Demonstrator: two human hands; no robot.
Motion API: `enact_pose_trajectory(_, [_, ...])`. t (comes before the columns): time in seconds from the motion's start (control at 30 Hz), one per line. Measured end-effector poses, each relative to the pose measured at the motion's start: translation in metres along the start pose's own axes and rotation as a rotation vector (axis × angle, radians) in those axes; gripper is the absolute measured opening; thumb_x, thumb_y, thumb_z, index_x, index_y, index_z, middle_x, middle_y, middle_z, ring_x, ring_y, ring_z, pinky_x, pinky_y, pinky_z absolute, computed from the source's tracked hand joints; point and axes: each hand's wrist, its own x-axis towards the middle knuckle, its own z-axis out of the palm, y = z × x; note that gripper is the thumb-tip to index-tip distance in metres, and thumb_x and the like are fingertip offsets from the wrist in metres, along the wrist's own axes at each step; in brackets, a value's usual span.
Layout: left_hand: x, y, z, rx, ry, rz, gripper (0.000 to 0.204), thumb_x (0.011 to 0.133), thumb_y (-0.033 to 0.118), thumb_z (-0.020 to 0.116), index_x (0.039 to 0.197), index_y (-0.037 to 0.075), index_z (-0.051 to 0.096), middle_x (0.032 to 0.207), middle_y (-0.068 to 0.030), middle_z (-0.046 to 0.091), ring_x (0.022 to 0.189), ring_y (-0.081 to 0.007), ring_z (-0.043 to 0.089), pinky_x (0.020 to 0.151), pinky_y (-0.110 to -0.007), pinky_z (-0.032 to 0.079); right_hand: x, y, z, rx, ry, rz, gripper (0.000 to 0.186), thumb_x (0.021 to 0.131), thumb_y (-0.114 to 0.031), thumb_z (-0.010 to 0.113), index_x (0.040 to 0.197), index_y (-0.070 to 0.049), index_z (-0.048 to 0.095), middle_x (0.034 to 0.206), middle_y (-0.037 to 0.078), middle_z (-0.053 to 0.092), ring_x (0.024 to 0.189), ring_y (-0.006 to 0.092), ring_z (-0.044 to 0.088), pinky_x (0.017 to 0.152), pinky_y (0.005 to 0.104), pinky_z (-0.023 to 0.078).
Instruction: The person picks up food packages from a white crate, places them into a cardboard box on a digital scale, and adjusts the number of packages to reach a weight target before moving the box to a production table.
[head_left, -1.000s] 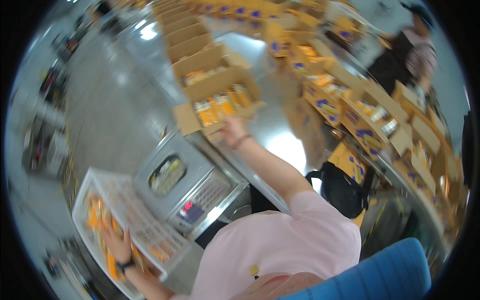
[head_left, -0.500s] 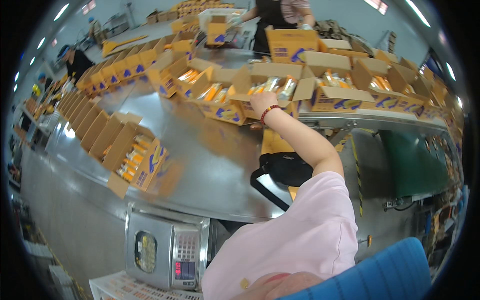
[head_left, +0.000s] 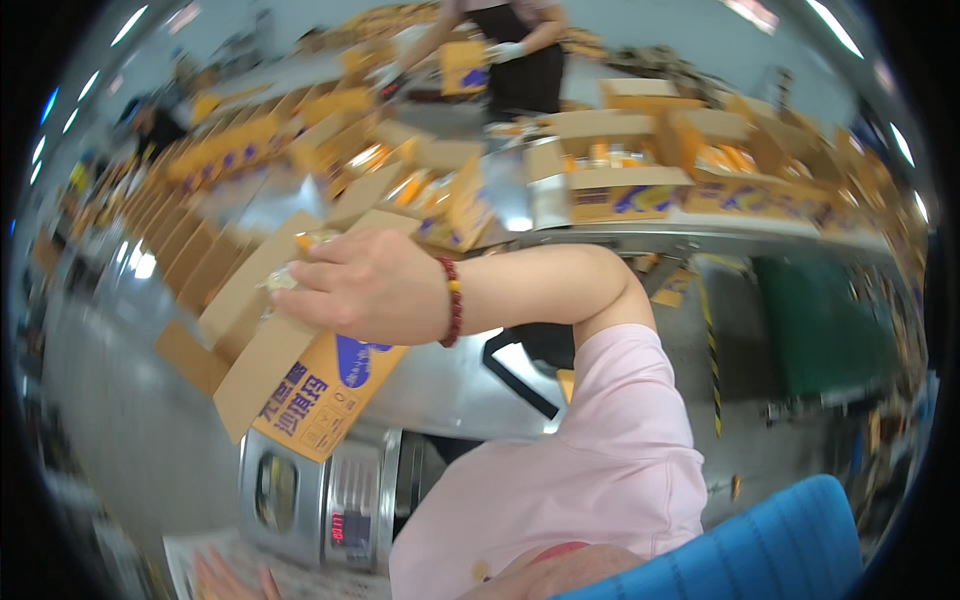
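My right hand [head_left: 355,285], wearing a red beaded bracelet, is closed on the upper edge of an open yellow carton [head_left: 325,400] with blue print. The carton is tilted at the left, partly over the metal table [head_left: 430,385]. Clear and orange wrapped packs [head_left: 283,280] show at my fingertips; my hand hides most of the inside. At the lower left my left hand [head_left: 225,578] is open, fingers spread, over a white perforated basket [head_left: 185,555], blurred. A metal machine with a red display [head_left: 350,530] stands below the carton.
Open cartons of wrapped packs [head_left: 620,195] line the conveyor at the back right. More cartons [head_left: 215,255] stand in a row at the left. A co-worker in a dark apron [head_left: 525,75] handles a carton [head_left: 463,68] across the table. A black strap [head_left: 520,375] lies below my forearm.
My right hand has swung left and nearer from the conveyor, bringing a carton along; a gap shows where it stood. My left hand has come into view. The co-worker has shifted left.
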Motion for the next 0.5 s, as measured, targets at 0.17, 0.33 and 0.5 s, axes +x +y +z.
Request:
enact_pose_trajectory(0.17, [0.02, 0.018, 0.042, -0.247, 0.329, -0.182, 0.068, 0.087, 0.042, 0.049, 0.138, 0.001, 0.028, 0.145, -0.02, 0.022, 0.136, -0.0353, 0.015, 0.11, -0.046, 0.011, 0.032, -0.108, 0.124, 0.477, 0.261, -0.253, 0.03, 0.071, -0.015, 0.058, 0.101, -0.012, 0.058, 0.092, 0.001, 0.061, 0.084, 0.0173, 0.06, 0.065, 0.0263, 0.051])
enact_pose_trajectory(0.33, [0.004, -0.001, 0.056, -0.225, -0.045, -0.061, 0.056, 0.085, 0.041, 0.052, 0.125, 0.003, 0.044, 0.133, -0.0187, 0.039, 0.128, -0.0385, 0.029, 0.105, -0.047, 0.023, 0.005, -0.231, 0.193, 0.616, -0.131, -0.364, 0.03, 0.074, -0.017, 0.055, 0.104, -0.014, 0.058, 0.094, 0.004, 0.061, 0.088, 0.0216, 0.06, 0.075, 0.0324, 0.049])
enact_pose_trajectory(0.5, [0.024, -0.006, 0.058, -0.199, -0.069, -0.189, 0.044, 0.086, 0.033, 0.053, 0.121, 0.007, 0.051, 0.127, -0.0174, 0.046, 0.125, -0.0383, 0.033, 0.103, -0.047, 0.028, 0.011, -0.199, 0.191, 0.639, -0.021, -0.343, 0.045, 0.075, -0.021, 0.061, 0.119, -0.012, 0.053, 0.122, 0.014, 0.051, 0.119, 0.0338, 0.043, 0.1, 0.0488, 0.031])
